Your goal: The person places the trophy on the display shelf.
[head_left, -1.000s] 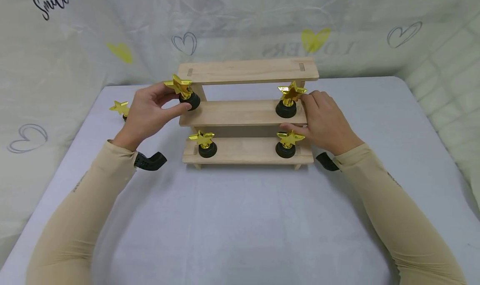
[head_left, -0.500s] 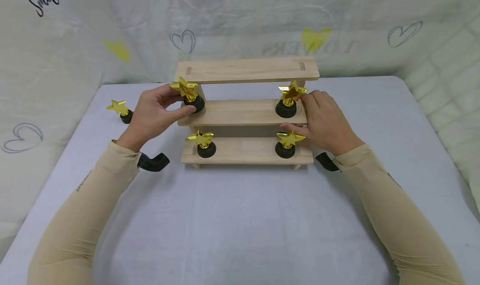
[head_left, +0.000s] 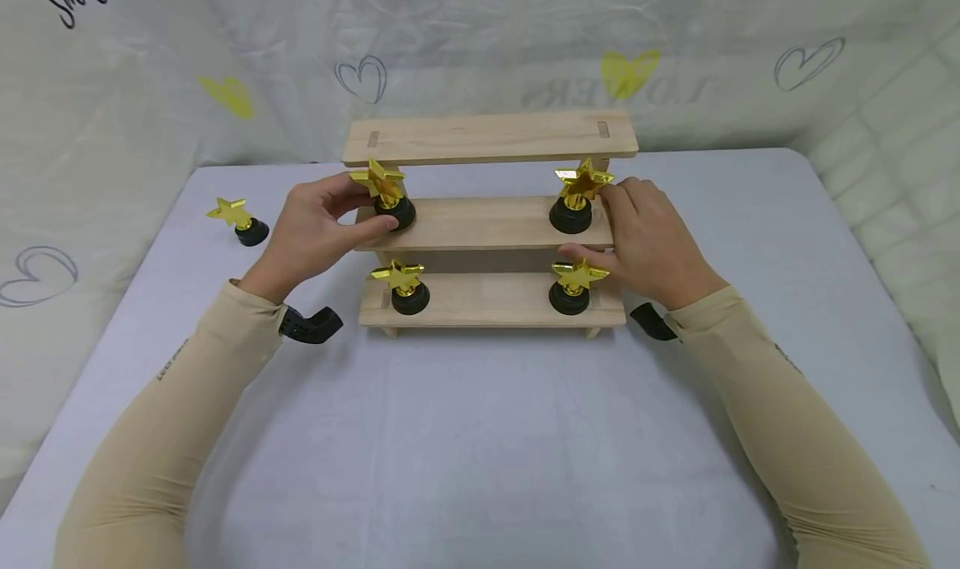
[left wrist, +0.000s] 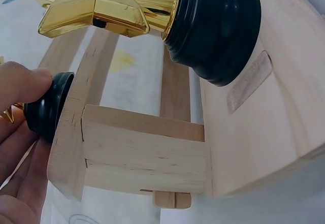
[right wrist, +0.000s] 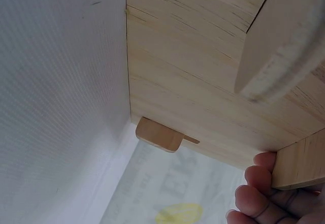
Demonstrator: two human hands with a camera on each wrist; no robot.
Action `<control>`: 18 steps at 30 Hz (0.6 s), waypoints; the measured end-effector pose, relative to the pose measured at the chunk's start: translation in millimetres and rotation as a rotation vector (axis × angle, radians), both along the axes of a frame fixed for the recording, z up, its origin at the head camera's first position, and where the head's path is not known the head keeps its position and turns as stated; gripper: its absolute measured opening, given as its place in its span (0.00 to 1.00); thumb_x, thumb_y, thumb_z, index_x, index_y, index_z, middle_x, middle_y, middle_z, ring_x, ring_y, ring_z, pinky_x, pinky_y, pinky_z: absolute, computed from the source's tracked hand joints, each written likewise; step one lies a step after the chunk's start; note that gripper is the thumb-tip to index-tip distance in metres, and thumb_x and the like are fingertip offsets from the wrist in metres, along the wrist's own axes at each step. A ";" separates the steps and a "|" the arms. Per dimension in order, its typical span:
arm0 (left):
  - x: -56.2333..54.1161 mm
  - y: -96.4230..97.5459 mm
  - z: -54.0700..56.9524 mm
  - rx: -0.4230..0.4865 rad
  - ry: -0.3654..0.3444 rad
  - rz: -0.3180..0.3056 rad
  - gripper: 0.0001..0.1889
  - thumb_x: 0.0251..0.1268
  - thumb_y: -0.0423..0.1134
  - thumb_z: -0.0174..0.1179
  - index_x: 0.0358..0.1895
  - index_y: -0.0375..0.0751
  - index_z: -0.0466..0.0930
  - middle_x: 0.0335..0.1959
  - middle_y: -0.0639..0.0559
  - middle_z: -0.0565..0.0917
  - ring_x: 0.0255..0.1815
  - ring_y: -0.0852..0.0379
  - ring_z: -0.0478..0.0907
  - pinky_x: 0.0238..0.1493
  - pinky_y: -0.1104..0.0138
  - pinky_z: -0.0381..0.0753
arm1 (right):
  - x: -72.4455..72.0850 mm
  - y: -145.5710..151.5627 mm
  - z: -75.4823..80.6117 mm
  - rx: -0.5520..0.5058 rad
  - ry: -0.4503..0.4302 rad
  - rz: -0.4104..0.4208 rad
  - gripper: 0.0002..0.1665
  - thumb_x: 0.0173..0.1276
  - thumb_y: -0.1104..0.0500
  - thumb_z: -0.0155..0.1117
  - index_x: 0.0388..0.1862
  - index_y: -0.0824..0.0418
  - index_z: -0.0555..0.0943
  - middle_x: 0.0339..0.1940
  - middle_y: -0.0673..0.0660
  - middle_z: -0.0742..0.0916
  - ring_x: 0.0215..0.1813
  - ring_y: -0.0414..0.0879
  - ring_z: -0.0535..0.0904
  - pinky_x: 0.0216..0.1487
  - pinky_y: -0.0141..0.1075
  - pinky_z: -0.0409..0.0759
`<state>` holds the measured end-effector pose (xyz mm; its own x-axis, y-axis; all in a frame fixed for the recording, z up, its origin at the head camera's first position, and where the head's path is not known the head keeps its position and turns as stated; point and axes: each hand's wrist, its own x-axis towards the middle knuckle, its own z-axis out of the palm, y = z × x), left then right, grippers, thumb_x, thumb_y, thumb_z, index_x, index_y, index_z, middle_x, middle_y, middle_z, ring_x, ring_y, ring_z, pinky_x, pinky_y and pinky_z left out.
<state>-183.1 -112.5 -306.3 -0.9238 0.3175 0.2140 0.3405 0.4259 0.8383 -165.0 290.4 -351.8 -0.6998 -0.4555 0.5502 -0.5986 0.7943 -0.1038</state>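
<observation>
My left hand [head_left: 318,227] pinches a gold star trophy [head_left: 393,207] by its round black base, at the left end of the middle board of a three-tier wooden shelf [head_left: 480,226]. In the left wrist view that base [left wrist: 48,107] stands right at the board's surface, thumb on one side and fingers on the other. My right hand [head_left: 652,240] grips the right end of the middle board, thumb in front; its fingertips [right wrist: 251,198] show beside the wood in the right wrist view. Close to that hand, another star trophy [head_left: 573,207] stands upright on the middle board.
Two more star trophies, a left one [head_left: 408,290] and a right one [head_left: 570,290], stand on the bottom board. A further trophy [head_left: 243,222] is on the white table [head_left: 480,436], left of my left hand. A printed sheet [head_left: 480,52] hangs behind.
My left hand has carried its trophy to the right and slightly down, further over the middle board. The right hand keeps its grip on the shelf.
</observation>
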 end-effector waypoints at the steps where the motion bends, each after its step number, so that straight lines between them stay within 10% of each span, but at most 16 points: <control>1: 0.1 -0.1 -0.4 -0.003 -0.003 0.002 0.21 0.62 0.34 0.74 0.58 0.38 0.84 0.54 0.47 0.87 0.54 0.68 0.84 0.67 0.69 0.83 | -0.3 -0.1 0.0 -0.001 0.000 0.001 0.61 0.67 0.15 0.42 0.45 0.77 0.74 0.32 0.67 0.75 0.36 0.61 0.71 0.41 0.53 0.74; 18: -0.8 2.7 -3.0 -0.061 -0.046 0.011 0.21 0.63 0.36 0.74 0.59 0.39 0.84 0.56 0.42 0.87 0.53 0.69 0.84 0.62 0.77 0.83 | -0.4 -0.3 0.8 0.000 -0.002 -0.004 0.62 0.67 0.14 0.40 0.45 0.76 0.74 0.32 0.67 0.75 0.37 0.61 0.71 0.42 0.53 0.74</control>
<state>-183.9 -109.8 -309.3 -0.9359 0.3182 0.1513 0.2968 0.4804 0.8253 -165.4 290.1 -351.0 -0.7028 -0.4528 0.5486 -0.5954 0.7964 -0.1055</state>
